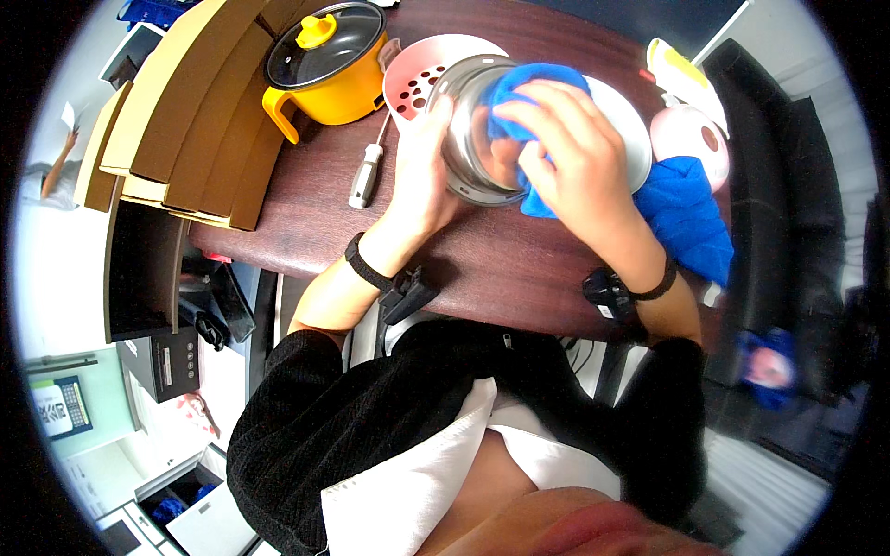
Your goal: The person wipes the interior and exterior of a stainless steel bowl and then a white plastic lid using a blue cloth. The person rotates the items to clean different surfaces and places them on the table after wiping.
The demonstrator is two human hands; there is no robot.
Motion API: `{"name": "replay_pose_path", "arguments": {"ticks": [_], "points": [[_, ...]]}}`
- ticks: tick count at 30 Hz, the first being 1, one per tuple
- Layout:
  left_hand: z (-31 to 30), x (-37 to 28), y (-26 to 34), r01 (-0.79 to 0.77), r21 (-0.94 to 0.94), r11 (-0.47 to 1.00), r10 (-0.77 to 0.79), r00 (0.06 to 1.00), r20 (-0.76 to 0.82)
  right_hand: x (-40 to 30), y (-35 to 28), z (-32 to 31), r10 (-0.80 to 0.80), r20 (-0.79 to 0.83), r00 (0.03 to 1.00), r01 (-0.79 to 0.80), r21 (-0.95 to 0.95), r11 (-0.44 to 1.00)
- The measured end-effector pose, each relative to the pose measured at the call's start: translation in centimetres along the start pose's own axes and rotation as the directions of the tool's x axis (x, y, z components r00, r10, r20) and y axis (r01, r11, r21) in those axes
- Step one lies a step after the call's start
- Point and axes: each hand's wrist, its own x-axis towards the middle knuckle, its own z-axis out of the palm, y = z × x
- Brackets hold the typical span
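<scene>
My left hand grips the rim of a shiny stainless steel vessel and holds it tilted above the dark wood-grain table. In my right hand is a bunched blue cloth, pressed against the vessel's metal surface. Blur on the fingers hides the exact contact. Behind the vessel sits a pink bowl with round holes, partly covered. A white round dish or lid shows behind my right hand. Close to my left hand lies a screwdriver with a grey handle.
A yellow cooking pot with a glass lid stands at the back left, beside stacked cardboard boxes. To the right are a second blue cloth, a pink rounded object and a white-and-yellow item. A black sofa lies beyond.
</scene>
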Motion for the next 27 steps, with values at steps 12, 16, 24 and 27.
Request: {"name": "replay_pose_path", "arguments": {"ticks": [12, 16, 24, 27], "points": [[-0.2, 0.6, -0.9, -0.046, -0.082, 0.996, 0.039, 0.995, -0.09, -1.4, -3.0, -1.4, -0.096, 0.223, 0.97, 0.06, 0.163, 0.985], [-0.3, -0.3, -1.2, -0.012, 0.038, 0.999, 0.012, 1.0, -0.013, -0.6, -3.1, 0.1, -0.191, 0.097, 0.977, 0.184, 0.082, 0.98], [-0.2, -0.3, -0.4, 0.016, -0.065, 0.998, -0.01, 0.996, 0.093, 0.8, 0.8, 0.2, 0.024, -0.026, 0.999, -0.024, 0.013, 1.0], [0.0, 0.2, -0.8, -0.027, -0.106, 0.994, 0.03, 0.999, 0.023, -0.2, 0.8, -0.5, 0.111, 0.034, 0.993, -0.11, -0.045, 0.993]]}}
